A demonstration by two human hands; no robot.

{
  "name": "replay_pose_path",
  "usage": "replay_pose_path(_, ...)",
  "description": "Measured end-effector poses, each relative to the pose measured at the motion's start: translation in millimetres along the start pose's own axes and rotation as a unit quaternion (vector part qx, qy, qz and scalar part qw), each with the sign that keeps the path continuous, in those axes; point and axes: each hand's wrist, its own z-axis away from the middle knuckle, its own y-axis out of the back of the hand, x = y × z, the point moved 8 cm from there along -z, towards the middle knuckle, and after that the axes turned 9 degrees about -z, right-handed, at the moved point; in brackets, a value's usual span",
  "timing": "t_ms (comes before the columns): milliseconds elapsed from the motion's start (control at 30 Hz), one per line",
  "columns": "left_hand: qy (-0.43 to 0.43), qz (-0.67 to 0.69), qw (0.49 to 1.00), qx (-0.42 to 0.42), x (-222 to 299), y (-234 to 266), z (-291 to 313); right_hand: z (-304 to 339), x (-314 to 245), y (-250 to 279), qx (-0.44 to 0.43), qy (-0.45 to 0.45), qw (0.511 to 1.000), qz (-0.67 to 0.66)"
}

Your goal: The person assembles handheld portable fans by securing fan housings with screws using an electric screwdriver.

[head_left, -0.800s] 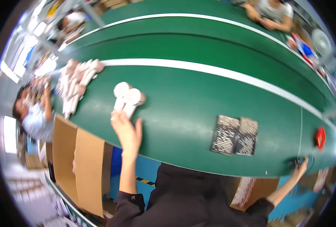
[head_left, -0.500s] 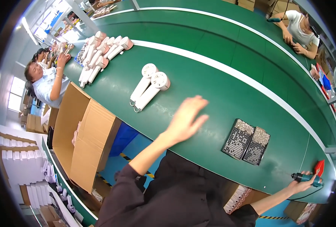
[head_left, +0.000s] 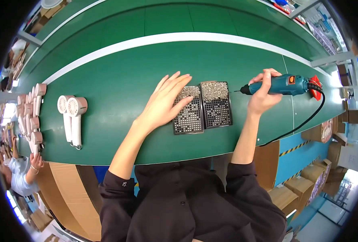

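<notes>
My right hand is wrapped round a teal electric screwdriver, its thin bit pointing left and a black cord trailing from its back end. With fingers stretched out, my left hand reaches over the upper left part of a black screw tray. A second screw tray lies right beside it. Both trays have rows of small holes, and loose silvery screws are heaped at their far ends. Off to the left, two white and pink handheld fans lie side by side on the green table.
More handheld fans are piled at the table's far left, near another person's hand. A red holder stands behind the screwdriver. Open cardboard boxes sit below the front edge, and a white strip crosses the table behind.
The view has swung to the right. My left hand has moved from near the two fans to the screw trays. My right hand has brought the screwdriver inward, close to the trays.
</notes>
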Motion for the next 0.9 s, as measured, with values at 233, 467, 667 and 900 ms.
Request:
replay_pose_path(233,-0.014,-0.004,1.000,-0.023,3.9,-13.0,-2.5,10.3,4.2,-6.8,0.020,-0.034,0.998,-0.047)
replay_pose_path(467,-0.006,-0.011,0.999,-0.038,9.4,-14.3,1.3,14.4,9.5,-8.7,0.014,-0.069,0.995,-0.075)
replay_pose_path(667,0.002,-0.039,0.998,-0.048,14.1,-12.6,4.3,15.1,12.0,-10.0,0.003,-0.064,0.995,-0.074)
replay_pose_path(900,-0.007,-0.010,0.997,-0.070,17.6,-15.8,4.8,15.6,10.1,-3.0,0.029,-0.052,0.997,-0.054)
